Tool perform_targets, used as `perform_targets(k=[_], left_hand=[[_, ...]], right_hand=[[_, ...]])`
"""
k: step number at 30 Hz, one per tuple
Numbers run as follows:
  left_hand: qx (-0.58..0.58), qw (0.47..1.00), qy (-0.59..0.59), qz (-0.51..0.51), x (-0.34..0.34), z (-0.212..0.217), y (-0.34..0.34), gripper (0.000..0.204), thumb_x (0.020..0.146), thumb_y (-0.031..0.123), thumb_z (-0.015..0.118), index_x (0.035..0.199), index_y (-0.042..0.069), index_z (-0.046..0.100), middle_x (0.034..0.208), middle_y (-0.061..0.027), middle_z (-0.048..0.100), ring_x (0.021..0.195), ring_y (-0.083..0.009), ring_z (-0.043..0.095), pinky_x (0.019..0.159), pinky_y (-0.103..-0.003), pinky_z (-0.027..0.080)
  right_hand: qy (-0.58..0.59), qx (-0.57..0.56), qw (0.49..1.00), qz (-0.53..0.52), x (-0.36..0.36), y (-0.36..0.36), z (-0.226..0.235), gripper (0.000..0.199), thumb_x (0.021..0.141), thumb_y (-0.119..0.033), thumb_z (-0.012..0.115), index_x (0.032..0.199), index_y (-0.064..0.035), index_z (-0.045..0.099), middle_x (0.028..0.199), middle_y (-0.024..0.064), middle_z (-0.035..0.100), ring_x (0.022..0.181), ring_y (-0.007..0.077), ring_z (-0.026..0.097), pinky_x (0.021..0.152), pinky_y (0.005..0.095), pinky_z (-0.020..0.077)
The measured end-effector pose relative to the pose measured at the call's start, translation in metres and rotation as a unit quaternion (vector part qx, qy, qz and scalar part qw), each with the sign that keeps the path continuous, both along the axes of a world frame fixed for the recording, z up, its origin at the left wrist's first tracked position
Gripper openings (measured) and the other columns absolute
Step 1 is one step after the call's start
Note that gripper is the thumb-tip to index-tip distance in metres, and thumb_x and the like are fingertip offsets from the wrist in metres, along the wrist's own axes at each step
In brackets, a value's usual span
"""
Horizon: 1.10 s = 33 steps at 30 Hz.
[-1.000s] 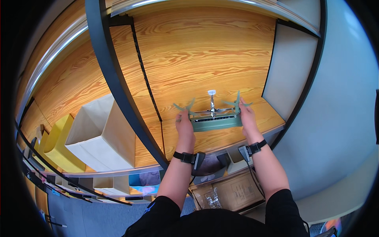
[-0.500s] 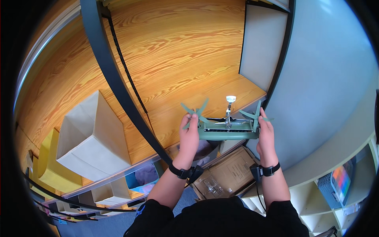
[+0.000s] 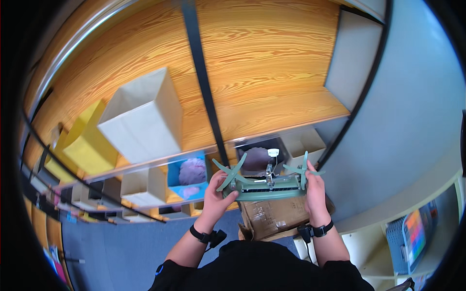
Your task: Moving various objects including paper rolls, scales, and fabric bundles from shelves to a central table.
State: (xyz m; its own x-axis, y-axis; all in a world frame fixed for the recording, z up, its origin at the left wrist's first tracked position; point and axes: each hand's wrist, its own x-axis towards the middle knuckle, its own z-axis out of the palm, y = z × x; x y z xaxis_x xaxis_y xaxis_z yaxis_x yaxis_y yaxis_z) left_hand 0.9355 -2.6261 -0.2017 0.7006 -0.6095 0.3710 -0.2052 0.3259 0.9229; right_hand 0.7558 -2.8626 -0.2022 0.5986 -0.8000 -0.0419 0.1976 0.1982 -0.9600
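A green balance scale (image 3: 262, 196) hangs in the air before my chest, held at both ends. Green cross-shaped pan supports stand on its two ends, with no pans on them; a metal post with a white plate rises in the middle, and a dark ruled beam runs along the front. My left hand (image 3: 218, 199) is closed round the left end, its thumb on the front edge by the left cross. The right hand (image 3: 316, 194) grips the other end beside the right cross; part of its fingers is hidden.
A wooden shelf (image 3: 272, 109) spans ahead, split by a black upright (image 3: 201, 72). On it stand a white fabric bin (image 3: 141, 131) and yellow bins (image 3: 92, 140). Lower are a blue bin (image 3: 174, 177), other bins and a cardboard box (image 3: 272, 216). A white cubby shelf (image 3: 359, 247) stands right.
My view has turned left, showing more of the lower bins and floor. The balance scale, still in both hands, now sits lower and slightly left in the view, before the lower bins.
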Motion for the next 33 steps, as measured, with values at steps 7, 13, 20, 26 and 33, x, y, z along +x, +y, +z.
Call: perform_targets(k=[7,13,20,26,33], left_hand=[[-0.035,0.949,0.194,0.247,-0.071,-0.032,0.139,0.045,0.085,-0.011,0.052,0.128,0.001,0.048,0.14,-0.0116,0.04,0.118,-0.0203,0.054,0.101,-0.034,0.043],[-0.101,0.871,0.396,0.275,-0.107,-0.067,0.287,0.031,0.094,0.004,0.055,0.124,-0.001,0.05,0.104,-0.0078,0.063,0.088,-0.0174,0.064,0.078,-0.03,0.053],[-0.122,0.835,0.391,0.368,-0.152,-0.104,0.459,0.014,0.091,0.018,0.067,0.094,0.008,0.057,0.085,-0.0026,0.061,0.08,-0.0149,0.064,0.069,-0.03,0.053],[-0.132,0.769,0.382,0.496,-0.197,-0.119,0.637,0.018,0.097,0.02,0.055,0.104,0.006,0.062,0.093,-0.0082,0.066,0.086,-0.0198,0.065,0.075,-0.036,0.054],[-0.222,0.671,0.382,0.595,-0.216,-0.101,0.802,0.013,0.096,0.019,0.056,0.095,0.007,0.063,0.086,-0.0053,0.063,0.078,-0.0181,0.062,0.069,-0.034,0.052]], right_hand=[[-0.066,0.108,0.981,0.146,0.015,0.094,-0.037,0.044,0.094,-0.01,0.047,0.134,0.007,0.051,0.122,0.0106,0.062,0.107,0.0142,0.057,0.1,0.0287,0.0383],[-0.062,0.038,0.949,0.306,0.04,0.218,-0.035,0.046,0.095,-0.012,0.048,0.139,0.0041,0.047,0.116,0.0071,0.062,0.106,0.0137,0.056,0.098,0.0279,0.04],[-0.006,-0.054,0.836,0.546,0.08,0.388,-0.042,0.041,0.102,-0.021,0.046,0.135,0.0037,0.047,0.123,0.0089,0.057,0.113,0.0134,0.052,0.098,0.0274,0.0401],[-0.033,-0.056,0.719,0.692,0.126,0.579,-0.058,0.046,0.095,-0.008,0.05,0.139,0.0022,0.044,0.128,0.0081,0.053,0.118,0.0155,0.049,0.102,0.0293,0.0378],[-0.039,0.099,0.697,0.71,0.183,0.798,-0.087,0.047,0.088,0.006,0.045,0.134,-0.0012,0.044,0.12,0.0085,0.055,0.112,0.0179,0.051,0.099,0.0314,0.0408]])
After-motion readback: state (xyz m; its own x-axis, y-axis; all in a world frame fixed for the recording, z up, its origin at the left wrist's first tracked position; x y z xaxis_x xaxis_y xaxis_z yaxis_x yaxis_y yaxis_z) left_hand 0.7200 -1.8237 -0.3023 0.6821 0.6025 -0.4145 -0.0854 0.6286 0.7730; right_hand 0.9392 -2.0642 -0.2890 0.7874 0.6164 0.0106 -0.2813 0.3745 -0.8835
